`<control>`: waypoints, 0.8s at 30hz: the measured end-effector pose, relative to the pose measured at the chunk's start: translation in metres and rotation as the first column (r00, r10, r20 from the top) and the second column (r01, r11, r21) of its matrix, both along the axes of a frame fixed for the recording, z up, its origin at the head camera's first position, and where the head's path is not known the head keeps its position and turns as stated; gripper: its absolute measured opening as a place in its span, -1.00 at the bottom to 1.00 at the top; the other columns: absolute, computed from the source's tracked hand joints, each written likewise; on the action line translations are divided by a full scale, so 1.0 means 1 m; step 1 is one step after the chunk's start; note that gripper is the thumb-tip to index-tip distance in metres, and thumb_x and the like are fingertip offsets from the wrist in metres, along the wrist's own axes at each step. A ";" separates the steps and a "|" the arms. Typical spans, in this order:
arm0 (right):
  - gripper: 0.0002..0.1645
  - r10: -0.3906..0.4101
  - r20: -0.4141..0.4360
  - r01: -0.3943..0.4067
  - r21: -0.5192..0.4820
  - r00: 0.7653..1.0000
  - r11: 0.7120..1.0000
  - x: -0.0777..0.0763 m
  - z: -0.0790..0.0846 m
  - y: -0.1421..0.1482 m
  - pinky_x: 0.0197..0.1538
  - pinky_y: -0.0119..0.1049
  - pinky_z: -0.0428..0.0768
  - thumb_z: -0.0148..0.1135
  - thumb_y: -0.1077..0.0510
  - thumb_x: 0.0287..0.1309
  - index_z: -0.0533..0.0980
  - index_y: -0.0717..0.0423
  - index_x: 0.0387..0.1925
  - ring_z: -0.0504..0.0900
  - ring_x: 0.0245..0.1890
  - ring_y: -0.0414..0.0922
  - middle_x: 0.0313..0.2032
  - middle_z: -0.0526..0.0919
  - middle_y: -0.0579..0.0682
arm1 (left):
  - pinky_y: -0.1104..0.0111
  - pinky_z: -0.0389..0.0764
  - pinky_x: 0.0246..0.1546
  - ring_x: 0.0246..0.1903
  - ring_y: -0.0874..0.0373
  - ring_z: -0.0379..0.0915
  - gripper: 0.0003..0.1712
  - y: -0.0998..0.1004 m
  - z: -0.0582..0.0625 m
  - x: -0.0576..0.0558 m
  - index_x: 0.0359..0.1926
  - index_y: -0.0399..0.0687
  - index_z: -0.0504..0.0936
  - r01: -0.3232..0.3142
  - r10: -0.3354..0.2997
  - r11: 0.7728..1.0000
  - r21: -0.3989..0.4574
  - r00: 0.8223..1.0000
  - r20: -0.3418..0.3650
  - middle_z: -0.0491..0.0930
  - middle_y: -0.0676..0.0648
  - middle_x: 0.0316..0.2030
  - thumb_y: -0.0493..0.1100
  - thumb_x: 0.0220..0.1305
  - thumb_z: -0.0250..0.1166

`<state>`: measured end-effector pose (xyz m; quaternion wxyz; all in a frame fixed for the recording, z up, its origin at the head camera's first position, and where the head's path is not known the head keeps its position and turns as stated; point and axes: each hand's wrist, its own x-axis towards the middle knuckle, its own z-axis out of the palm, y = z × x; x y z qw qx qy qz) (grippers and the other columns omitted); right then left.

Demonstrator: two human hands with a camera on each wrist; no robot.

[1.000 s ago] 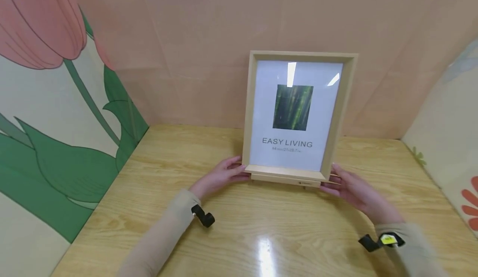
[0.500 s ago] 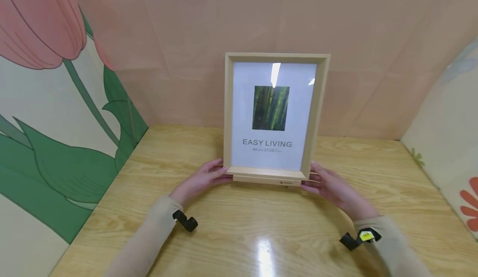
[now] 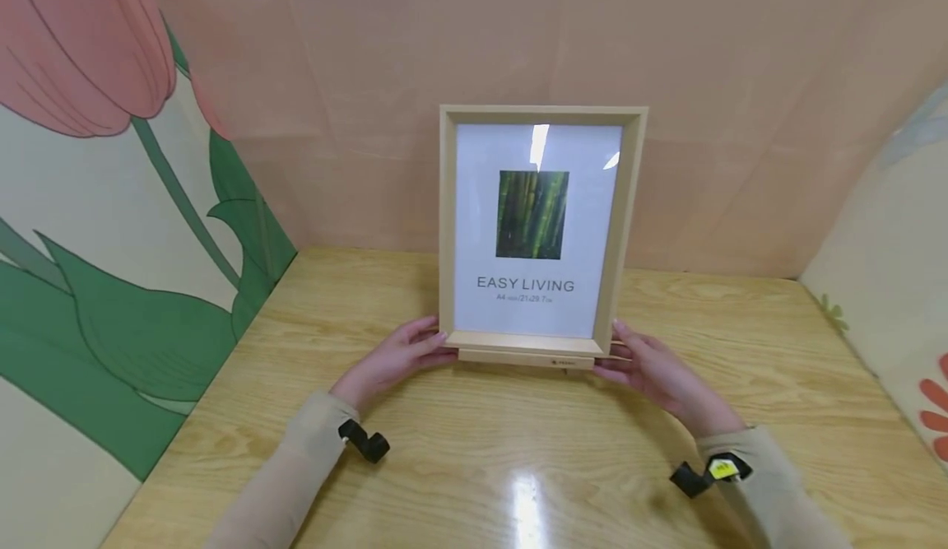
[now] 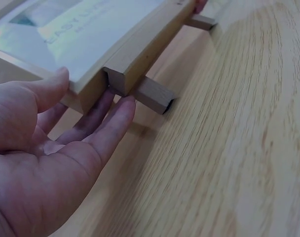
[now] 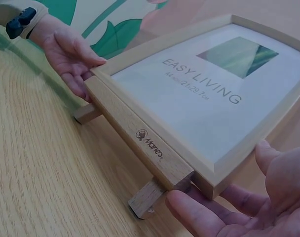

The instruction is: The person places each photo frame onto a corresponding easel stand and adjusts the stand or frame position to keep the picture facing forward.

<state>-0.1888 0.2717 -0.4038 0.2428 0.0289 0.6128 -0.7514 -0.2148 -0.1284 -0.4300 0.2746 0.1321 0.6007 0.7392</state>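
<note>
A light wooden picture frame (image 3: 448, 220) leans back upright on a small wooden tabletop easel (image 3: 526, 358). Behind its glass, a white sheet bears a green bamboo picture and the words "EASY LIVING". My left hand (image 3: 396, 358) holds the frame's lower left corner, thumb on the front edge and fingers (image 4: 118, 116) at the end of the easel's ledge. At the lower right corner, my right hand (image 3: 659, 372) holds it likewise, its thumb (image 5: 266, 150) against the frame's side. Two short easel feet (image 5: 147, 197) stick out below the ledge, which carries a printed logo.
The wood-grain table (image 3: 459, 458) extends around the easel, with light glare near its front. A pinkish backdrop (image 3: 355, 121) rises behind it. Side panels with a painted tulip (image 3: 96, 55) and a red flower (image 3: 935, 413) flank the table.
Both hands have moved the picture frame and easel to the left, mostly in the first half second; the frame now faces more squarely forward. Since then they have hardly moved.
</note>
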 end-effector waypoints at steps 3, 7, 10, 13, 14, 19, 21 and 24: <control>-0.11 -0.011 0.003 0.011 -0.004 1.000 1.000 0.001 0.001 0.002 0.20 0.07 0.36 -0.12 -0.19 0.39 -0.05 0.47 0.34 0.57 -0.01 0.04 0.05 0.45 0.25 | 0.17 0.41 0.18 0.13 -0.21 0.41 -0.35 0.002 0.001 0.000 0.41 -0.38 0.03 0.000 0.000 1.000 0.013 1.000 0.005 0.29 -0.45 0.21 -0.24 0.44 0.06; -0.13 0.001 -0.014 -0.001 -0.004 1.000 1.000 0.003 0.002 0.005 0.21 0.07 0.35 -0.14 -0.18 0.41 -0.04 0.49 0.33 0.56 0.00 0.03 0.03 0.47 0.22 | 0.16 0.42 0.17 0.12 -0.22 0.41 -0.38 0.005 0.001 0.000 0.40 -0.40 0.04 0.002 -0.002 1.000 0.018 1.000 0.009 0.30 -0.47 0.19 -0.28 0.44 0.04; -0.15 0.008 -0.024 -0.008 -0.003 1.000 1.000 0.005 0.003 0.007 0.20 0.07 0.35 -0.14 -0.17 0.41 -0.01 0.49 0.31 0.57 0.00 0.02 0.02 0.48 0.21 | 0.17 0.42 0.17 0.12 -0.22 0.41 -0.38 0.008 0.001 0.000 0.40 -0.41 0.03 0.000 0.000 1.000 0.013 1.000 0.016 0.31 -0.47 0.18 -0.29 0.44 0.03; -0.17 0.013 -0.018 -0.014 -0.010 1.000 1.000 0.006 0.003 0.009 0.21 0.07 0.34 -0.14 -0.16 0.42 0.01 0.48 0.30 0.56 0.00 0.02 0.02 0.49 0.20 | 0.17 0.43 0.16 0.11 -0.22 0.42 -0.37 0.009 0.001 0.001 0.41 -0.40 0.03 -0.008 0.008 1.000 0.011 1.000 0.019 0.32 -0.46 0.18 -0.28 0.44 0.04; -0.17 0.012 -0.012 -0.012 -0.012 1.000 1.000 0.007 0.004 0.010 0.21 0.07 0.34 -0.15 -0.17 0.42 0.01 0.48 0.30 0.56 0.00 0.02 0.03 0.49 0.20 | 0.18 0.43 0.16 0.12 -0.21 0.41 -0.37 0.010 0.001 0.002 0.41 -0.39 0.04 -0.008 0.008 1.000 0.015 1.000 0.021 0.32 -0.45 0.18 -0.28 0.44 0.04; -0.16 0.010 0.004 -0.010 -0.005 1.000 1.000 0.008 0.004 0.014 0.22 0.07 0.33 -0.16 -0.18 0.42 -0.01 0.47 0.32 0.56 0.02 0.02 0.05 0.47 0.21 | 0.17 0.42 0.17 0.14 -0.20 0.39 -0.40 0.013 -0.001 0.002 0.38 -0.37 0.12 0.008 -0.009 0.999 0.041 1.000 0.015 0.31 -0.42 0.21 -0.25 0.43 0.08; -0.16 0.012 0.001 -0.012 0.000 1.000 1.000 0.008 0.004 0.015 0.22 0.06 0.33 -0.16 -0.18 0.42 -0.01 0.47 0.32 0.56 0.02 0.02 0.05 0.47 0.22 | 0.17 0.43 0.17 0.14 -0.20 0.39 -0.39 0.014 -0.001 0.002 0.38 -0.35 0.13 0.008 -0.008 0.999 0.040 1.000 0.013 0.31 -0.41 0.21 -0.24 0.42 0.09; -0.16 0.015 -0.001 -0.015 -0.002 1.000 1.000 0.008 0.005 0.017 0.22 0.06 0.33 -0.15 -0.18 0.41 0.00 0.47 0.31 0.56 0.02 0.02 0.05 0.48 0.22 | 0.16 0.42 0.17 0.15 -0.20 0.39 -0.39 0.015 -0.001 0.002 0.39 -0.34 0.13 0.010 -0.010 0.999 0.039 1.000 0.012 0.31 -0.40 0.22 -0.24 0.42 0.09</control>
